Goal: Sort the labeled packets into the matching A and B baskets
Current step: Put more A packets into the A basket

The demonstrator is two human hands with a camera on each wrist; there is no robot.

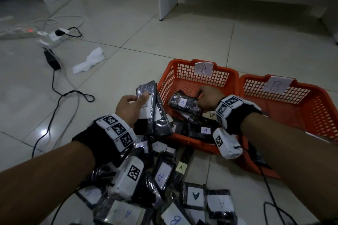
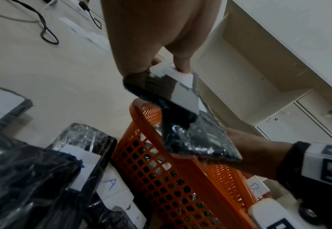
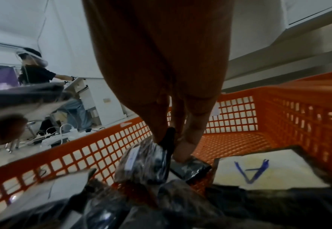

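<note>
Pale floor tiles [image 1: 182,29] carry two orange baskets side by side: basket A [image 1: 184,73] and basket B [image 1: 300,97]. Right hand [image 1: 207,99], inside basket A, pinches the end of an A-labelled packet [image 1: 182,103], apparently setting it on those already there. Left hand [image 1: 130,105] grips a further packet [image 1: 149,104] just outside that basket's rim; its label, partly covered, probably reads A. Unsorted packets [image 1: 193,197] lie heaped nearer the person. Next: release, then confirm the left packet's letter.
</note>
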